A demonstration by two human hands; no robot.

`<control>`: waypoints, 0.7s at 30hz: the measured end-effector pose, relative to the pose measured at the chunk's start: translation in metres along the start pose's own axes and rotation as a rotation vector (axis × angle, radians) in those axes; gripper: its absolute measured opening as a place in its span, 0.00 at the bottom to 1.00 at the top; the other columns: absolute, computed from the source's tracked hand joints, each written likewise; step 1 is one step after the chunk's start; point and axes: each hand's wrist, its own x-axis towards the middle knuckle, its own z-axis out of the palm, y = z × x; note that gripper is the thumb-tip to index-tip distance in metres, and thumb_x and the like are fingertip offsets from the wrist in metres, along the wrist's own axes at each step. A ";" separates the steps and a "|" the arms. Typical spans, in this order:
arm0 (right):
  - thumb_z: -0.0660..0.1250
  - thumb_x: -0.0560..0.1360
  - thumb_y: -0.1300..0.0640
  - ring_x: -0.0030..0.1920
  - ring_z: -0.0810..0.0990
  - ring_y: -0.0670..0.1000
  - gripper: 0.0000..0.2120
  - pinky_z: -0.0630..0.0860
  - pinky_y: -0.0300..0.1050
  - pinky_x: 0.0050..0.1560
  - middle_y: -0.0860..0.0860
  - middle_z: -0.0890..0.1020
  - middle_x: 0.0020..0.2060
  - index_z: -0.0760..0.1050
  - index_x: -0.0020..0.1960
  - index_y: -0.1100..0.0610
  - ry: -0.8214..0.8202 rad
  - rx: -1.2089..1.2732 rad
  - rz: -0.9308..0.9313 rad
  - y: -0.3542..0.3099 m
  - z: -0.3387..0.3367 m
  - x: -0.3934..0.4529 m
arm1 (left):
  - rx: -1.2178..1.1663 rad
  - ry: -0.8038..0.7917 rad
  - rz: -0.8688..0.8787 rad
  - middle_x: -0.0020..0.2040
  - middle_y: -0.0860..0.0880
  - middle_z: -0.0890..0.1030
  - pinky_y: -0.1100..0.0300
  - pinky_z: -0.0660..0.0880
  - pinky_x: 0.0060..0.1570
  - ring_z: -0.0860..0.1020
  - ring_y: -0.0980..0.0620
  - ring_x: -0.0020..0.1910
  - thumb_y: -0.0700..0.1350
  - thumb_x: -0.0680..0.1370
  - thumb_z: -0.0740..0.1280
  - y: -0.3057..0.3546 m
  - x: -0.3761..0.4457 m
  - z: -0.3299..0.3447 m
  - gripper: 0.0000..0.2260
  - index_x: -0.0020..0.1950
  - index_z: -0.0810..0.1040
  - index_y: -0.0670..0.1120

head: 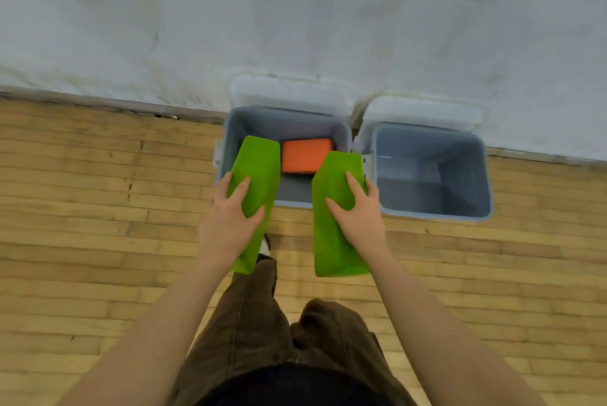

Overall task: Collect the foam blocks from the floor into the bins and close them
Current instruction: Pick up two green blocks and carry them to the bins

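Observation:
Two grey bins stand open against the wall. The left bin [230, 129] holds an orange foam block [305, 156] on its bottom. The right bin [479, 175] shows only its bare grey floor. My left hand [230, 218] grips a long green foam block [258, 172], whose far end hangs over the left bin's near left rim. My right hand [358, 211] grips a second green foam block [335, 241], tilted over the left bin's near right corner. Each bin's pale lid, left lid [289, 93] and right lid [423, 113], leans back on the wall.
The bins sit on a wooden plank floor [98, 208] where it meets a white wall [295, 11]. My legs in brown trousers [262, 323] stand just before the bins, with one shoe tip [266, 246] showing between the blocks.

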 end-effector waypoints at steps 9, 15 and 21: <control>0.67 0.74 0.43 0.67 0.67 0.53 0.32 0.71 0.48 0.51 0.49 0.54 0.75 0.58 0.75 0.43 -0.100 -0.026 -0.102 -0.093 0.031 0.112 | -0.064 -0.029 -0.200 0.75 0.49 0.57 0.46 0.74 0.56 0.69 0.43 0.66 0.57 0.75 0.65 -0.019 0.108 -0.028 0.28 0.73 0.63 0.54; 0.64 0.77 0.46 0.69 0.64 0.57 0.28 0.69 0.52 0.59 0.52 0.56 0.75 0.59 0.75 0.46 -0.111 -0.047 -0.052 -0.096 0.043 0.184 | -0.103 -0.045 -0.165 0.76 0.45 0.56 0.44 0.66 0.65 0.61 0.40 0.71 0.56 0.77 0.63 0.007 0.190 0.004 0.26 0.74 0.63 0.52; 0.57 0.80 0.48 0.55 0.75 0.56 0.19 0.73 0.52 0.52 0.53 0.71 0.63 0.66 0.71 0.47 -0.144 -0.061 -0.037 -0.081 0.026 0.199 | -0.019 -0.155 -0.158 0.70 0.42 0.66 0.44 0.65 0.65 0.64 0.39 0.67 0.52 0.80 0.57 0.021 0.219 -0.005 0.23 0.73 0.64 0.46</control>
